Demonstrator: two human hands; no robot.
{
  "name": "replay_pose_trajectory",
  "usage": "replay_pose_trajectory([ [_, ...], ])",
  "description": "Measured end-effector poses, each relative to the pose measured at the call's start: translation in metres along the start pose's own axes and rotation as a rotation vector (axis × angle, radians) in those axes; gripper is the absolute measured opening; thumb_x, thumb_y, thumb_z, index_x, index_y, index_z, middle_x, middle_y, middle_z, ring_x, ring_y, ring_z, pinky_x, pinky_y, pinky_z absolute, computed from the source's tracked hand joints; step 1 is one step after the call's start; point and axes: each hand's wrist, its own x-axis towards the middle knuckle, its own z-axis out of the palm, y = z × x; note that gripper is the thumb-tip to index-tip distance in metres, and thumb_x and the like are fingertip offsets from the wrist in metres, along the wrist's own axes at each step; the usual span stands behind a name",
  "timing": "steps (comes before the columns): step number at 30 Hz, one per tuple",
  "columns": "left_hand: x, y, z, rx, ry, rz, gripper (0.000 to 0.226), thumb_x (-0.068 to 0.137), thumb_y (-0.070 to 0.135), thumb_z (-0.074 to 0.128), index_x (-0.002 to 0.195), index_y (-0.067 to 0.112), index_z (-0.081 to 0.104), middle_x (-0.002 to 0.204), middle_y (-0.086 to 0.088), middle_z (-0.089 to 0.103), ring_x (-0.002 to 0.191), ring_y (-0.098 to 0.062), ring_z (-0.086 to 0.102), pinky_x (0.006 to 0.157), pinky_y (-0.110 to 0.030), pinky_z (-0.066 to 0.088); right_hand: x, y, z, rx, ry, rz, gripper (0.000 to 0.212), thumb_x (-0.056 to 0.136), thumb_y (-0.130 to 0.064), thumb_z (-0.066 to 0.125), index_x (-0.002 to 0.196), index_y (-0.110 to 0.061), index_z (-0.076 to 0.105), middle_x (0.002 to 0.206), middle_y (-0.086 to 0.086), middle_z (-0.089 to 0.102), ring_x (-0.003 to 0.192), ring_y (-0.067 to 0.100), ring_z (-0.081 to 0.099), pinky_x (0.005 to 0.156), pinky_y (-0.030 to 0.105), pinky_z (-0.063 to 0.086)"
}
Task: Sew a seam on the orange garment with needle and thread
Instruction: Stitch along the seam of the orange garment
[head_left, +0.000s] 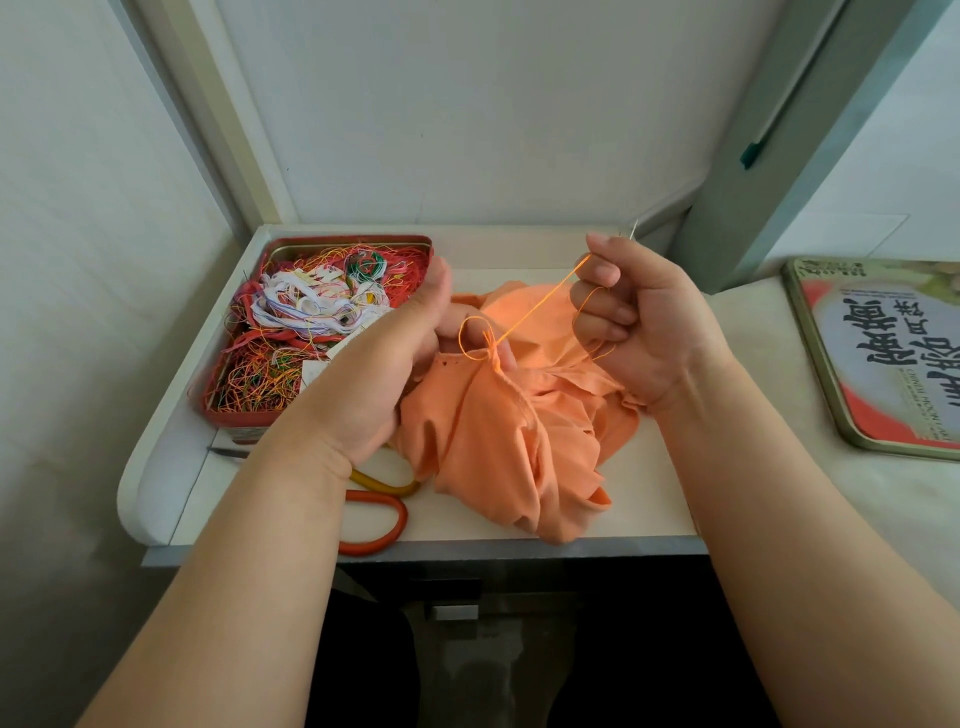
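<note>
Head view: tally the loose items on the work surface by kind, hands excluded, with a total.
Orange garment: 1
Needle with orange thread: 1
Red tin of tangled threads: 1
Tin lid, printed, lying at the right: 1
Scissors, orange and yellow handles, partly under the left arm: 1
Total: 5
The left hand grips the garment; the right hand pinches the needle.

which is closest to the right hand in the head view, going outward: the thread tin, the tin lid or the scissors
From the right hand:
1. Tin lid, to its right on the counter.
2. Thread tin, far left, beyond the left hand.
3. Scissors, lower left at the tray's front edge, about as far; too close to call.
</note>
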Motion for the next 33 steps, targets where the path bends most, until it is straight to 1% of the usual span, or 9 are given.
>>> replay_pose_trajectory([
  [2,0.002,-0.001,0.0,0.0,0.034,0.001,0.068,0.093,0.059,0.026,0.068,0.016,0.071,0.069,-0.007,0.064,0.065,-0.015,0.058,0.067,-0.028,0.045,0.001,-0.001,-0.001,-0.008,0.036,-0.007,0.031,0.093,-0.014,0.049,0.066,-0.02,0.038,0.054,-0.008,0.04,0.038,0.003,0.02,0.035,0.015,0.013],
  [5,0.003,-0.001,0.0,0.005,0.095,0.031,0.051,0.091,0.046,0.037,0.065,0.018,0.071,0.067,-0.002,0.061,0.064,-0.012,0.055,0.069,-0.029,0.043,0.002,0.0,-0.002,0.008,0.06,-0.012,0.031,0.095,-0.013,0.048,0.066,-0.019,0.039,0.054,-0.008,0.04,0.038,0.003,0.02,0.034,0.015,0.014],
  [7,0.003,-0.001,0.0,0.028,0.136,0.057,0.043,0.089,0.04,0.044,0.064,0.018,0.071,0.067,0.001,0.063,0.065,-0.01,0.058,0.07,-0.028,0.046,0.003,-0.001,-0.003,0.025,0.078,-0.018,0.031,0.096,-0.013,0.048,0.067,-0.019,0.039,0.055,-0.008,0.041,0.038,0.003,0.02,0.034,0.015,0.014],
  [10,0.001,0.001,0.002,0.039,0.161,0.073,0.039,0.09,0.039,0.056,0.062,0.017,0.072,0.063,0.003,0.063,0.06,-0.009,0.058,0.062,-0.021,0.047,0.005,-0.002,-0.006,0.038,0.107,-0.026,0.031,0.096,-0.014,0.049,0.068,-0.018,0.038,0.055,-0.008,0.042,0.039,0.004,0.021,0.035,0.015,0.015],
  [15,-0.001,0.003,0.004,0.013,0.163,0.058,0.039,0.081,0.042,0.052,0.058,0.016,0.071,0.056,0.002,0.06,0.054,-0.01,0.056,0.057,-0.019,0.045,0.008,-0.001,-0.011,0.075,0.183,-0.03,0.029,0.096,-0.014,0.051,0.069,-0.018,0.04,0.056,-0.008,0.044,0.039,0.005,0.022,0.034,0.015,0.017],
  [20,-0.001,0.003,0.003,0.027,0.153,0.047,0.04,0.081,0.044,0.053,0.058,0.016,0.07,0.056,0.0,0.058,0.054,-0.011,0.054,0.057,-0.022,0.045,0.015,0.001,-0.02,0.096,0.266,-0.01,0.027,0.095,-0.014,0.053,0.071,-0.017,0.041,0.056,-0.008,0.045,0.038,0.005,0.023,0.033,0.015,0.018],
  [24,0.001,0.0,0.0,0.052,0.102,0.057,0.038,0.087,0.041,0.06,0.06,0.017,0.071,0.057,0.002,0.058,0.056,-0.009,0.056,0.059,-0.02,0.045,0.019,0.003,-0.025,0.1,0.292,0.007,0.026,0.096,-0.014,0.052,0.072,-0.017,0.042,0.055,-0.008,0.047,0.037,0.004,0.023,0.033,0.014,0.018],
  [28,0.001,-0.003,-0.004,0.066,-0.007,0.054,0.027,0.082,0.035,0.058,0.066,0.019,0.072,0.065,0.001,0.062,0.066,-0.009,0.059,0.069,-0.026,0.044,0.02,0.003,-0.027,0.046,0.351,-0.002,0.025,0.095,-0.013,0.054,0.073,-0.016,0.043,0.054,-0.007,0.048,0.036,0.004,0.024,0.032,0.015,0.018],
  [33,0.002,-0.005,-0.003,0.09,0.0,0.06,0.024,0.081,0.03,0.059,0.063,0.022,0.073,0.064,0.005,0.065,0.064,-0.004,0.06,0.067,-0.02,0.045,0.023,0.004,-0.03,-0.056,0.415,-0.047,0.023,0.093,-0.011,0.057,0.073,-0.015,0.047,0.056,-0.005,0.049,0.037,0.005,0.025,0.034,0.016,0.018],
])
